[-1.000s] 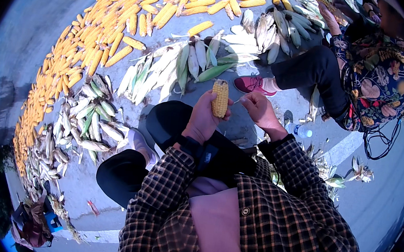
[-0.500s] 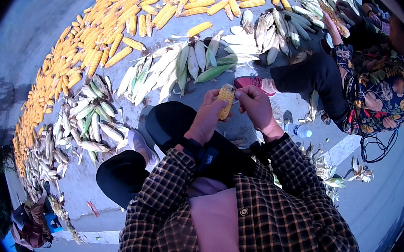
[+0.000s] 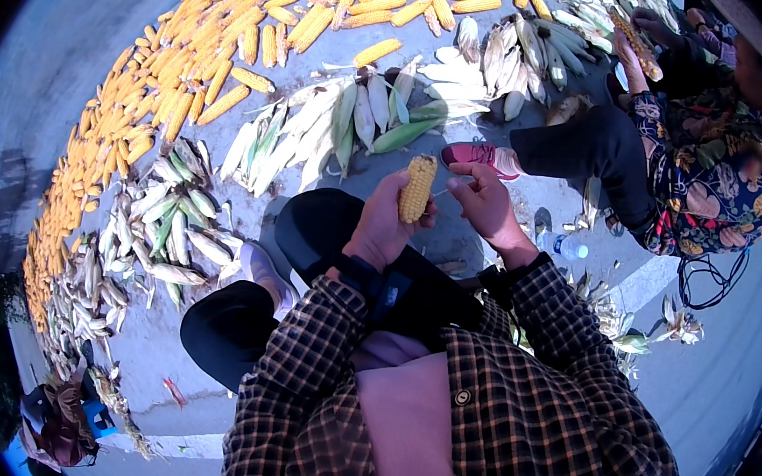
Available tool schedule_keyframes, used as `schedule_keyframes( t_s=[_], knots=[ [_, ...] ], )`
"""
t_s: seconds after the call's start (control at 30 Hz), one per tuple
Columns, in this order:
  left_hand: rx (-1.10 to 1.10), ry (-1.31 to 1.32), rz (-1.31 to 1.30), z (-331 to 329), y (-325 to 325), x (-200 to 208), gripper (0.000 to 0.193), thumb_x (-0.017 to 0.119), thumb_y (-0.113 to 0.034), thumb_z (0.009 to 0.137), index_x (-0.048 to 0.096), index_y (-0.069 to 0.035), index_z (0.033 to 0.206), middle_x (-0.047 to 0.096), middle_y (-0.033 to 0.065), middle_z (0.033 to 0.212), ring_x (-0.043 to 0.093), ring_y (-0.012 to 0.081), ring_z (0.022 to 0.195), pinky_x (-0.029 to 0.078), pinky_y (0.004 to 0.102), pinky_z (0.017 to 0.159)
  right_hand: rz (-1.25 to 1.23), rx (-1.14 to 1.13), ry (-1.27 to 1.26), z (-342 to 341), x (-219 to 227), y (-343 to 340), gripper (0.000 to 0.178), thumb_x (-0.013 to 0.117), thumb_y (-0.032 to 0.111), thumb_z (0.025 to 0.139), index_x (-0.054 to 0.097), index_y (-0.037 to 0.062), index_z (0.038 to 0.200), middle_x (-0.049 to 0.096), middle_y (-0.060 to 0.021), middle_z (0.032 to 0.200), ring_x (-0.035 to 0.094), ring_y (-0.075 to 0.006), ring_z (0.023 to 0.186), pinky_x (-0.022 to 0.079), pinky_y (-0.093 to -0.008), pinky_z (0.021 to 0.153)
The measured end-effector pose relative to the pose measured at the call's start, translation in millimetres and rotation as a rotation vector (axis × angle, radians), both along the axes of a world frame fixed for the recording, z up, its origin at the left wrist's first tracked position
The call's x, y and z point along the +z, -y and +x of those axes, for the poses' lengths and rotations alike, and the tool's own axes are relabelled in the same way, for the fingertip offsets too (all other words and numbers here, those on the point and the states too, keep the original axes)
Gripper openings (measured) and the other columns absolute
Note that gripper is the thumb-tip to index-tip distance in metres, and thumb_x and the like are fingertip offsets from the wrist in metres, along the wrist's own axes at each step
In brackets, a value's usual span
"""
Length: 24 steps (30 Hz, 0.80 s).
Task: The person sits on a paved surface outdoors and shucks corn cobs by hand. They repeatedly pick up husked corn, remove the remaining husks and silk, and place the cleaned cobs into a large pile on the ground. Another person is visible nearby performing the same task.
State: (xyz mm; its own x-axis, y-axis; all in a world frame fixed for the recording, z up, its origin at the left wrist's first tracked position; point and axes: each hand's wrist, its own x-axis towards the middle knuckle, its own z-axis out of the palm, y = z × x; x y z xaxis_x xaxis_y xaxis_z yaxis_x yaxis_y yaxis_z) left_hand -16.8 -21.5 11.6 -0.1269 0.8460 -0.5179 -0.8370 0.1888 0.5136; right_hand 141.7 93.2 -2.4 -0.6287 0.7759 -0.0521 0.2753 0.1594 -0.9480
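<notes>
My left hand (image 3: 385,220) is wrapped round a husked yellow corn cob (image 3: 417,190), which stands nearly upright above my knees. The cob's darker tip points up and away from me. Just right of the cob, apart from it, is my right hand (image 3: 487,211). Its thumb and forefinger are drawn together and the other fingers curled; whatever may be between them is too small to make out. Beyond my hands lies a fan of unhusked corn ears (image 3: 323,128) with pale and green husks.
Husked yellow cobs (image 3: 236,24) spread in a wide arc on the concrete. A heap of unhusked ears (image 3: 172,214) lies left. At right sits a person in a flowered top (image 3: 720,187), holding a cob (image 3: 636,46). Near my right arm are a plastic bottle (image 3: 568,247) and loose husks (image 3: 612,316).
My right hand has drawn back to the right, off the cob's upper end. The cob has shifted slightly left and shows more of its side. The other person's hands have moved a little.
</notes>
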Motion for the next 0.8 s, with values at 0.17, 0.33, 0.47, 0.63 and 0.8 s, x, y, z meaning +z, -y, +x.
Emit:
schedule_keyframes(
  t_s=[0.17,0.33,0.47,0.63,0.8],
  knots=[
    [-0.007,-0.007,0.008,1,0,-1,0.04,0.044,-0.035,0.101,0.052,-0.005,0.127,0.064,0.0114,0.098,0.063,0.0225,0.083,0.051,0.0378,0.072,-0.223,0.034,-0.067,-8,16,2,0.023,0.064,0.015,0.095,0.065,0.0,0.112,0.068,-0.0046,0.092,0.061,-0.0095,0.079,0.05,-0.0265,0.071],
    [-0.041,-0.032,0.053,5,0,5,0.043,0.04,-0.035,0.101,0.053,-0.004,0.128,0.065,0.0111,0.1,0.061,0.0203,0.079,0.049,0.0349,0.069,-0.344,0.028,-0.113,-12,26,12,0.02,0.062,0.014,0.096,0.065,0.0002,0.111,0.066,-0.0026,0.089,0.058,-0.007,0.076,0.048,-0.0226,0.068],
    [-0.064,-0.043,0.077,5,3,8,0.044,0.039,-0.035,0.101,0.054,-0.003,0.126,0.065,0.0107,0.099,0.059,0.0188,0.078,0.048,0.0332,0.067,-0.315,0.011,-0.155,-12,23,12,0.018,0.062,0.014,0.097,0.065,0.0005,0.108,0.065,-0.0012,0.088,0.057,-0.0058,0.074,0.048,-0.0217,0.067],
    [-0.076,-0.049,0.074,5,5,6,0.042,0.04,-0.034,0.102,0.053,-0.004,0.128,0.065,0.011,0.099,0.059,0.0181,0.077,0.048,0.0323,0.067,-0.366,-0.031,-0.183,-12,24,12,0.016,0.064,0.016,0.096,0.065,0.0008,0.103,0.064,0.0002,0.085,0.055,-0.0044,0.073,0.046,-0.022,0.063],
    [-0.069,-0.127,0.049,8,3,-2,0.039,0.041,-0.031,0.102,0.049,-0.008,0.133,0.064,0.0109,0.103,0.059,0.0179,0.077,0.048,0.032,0.067,-0.361,-0.049,-0.175,-11,17,13,0.017,0.066,0.019,0.095,0.064,0.002,0.095,0.061,0.0016,0.078,0.051,-0.0029,0.064,0.042,-0.0215,0.055]
  ],
)
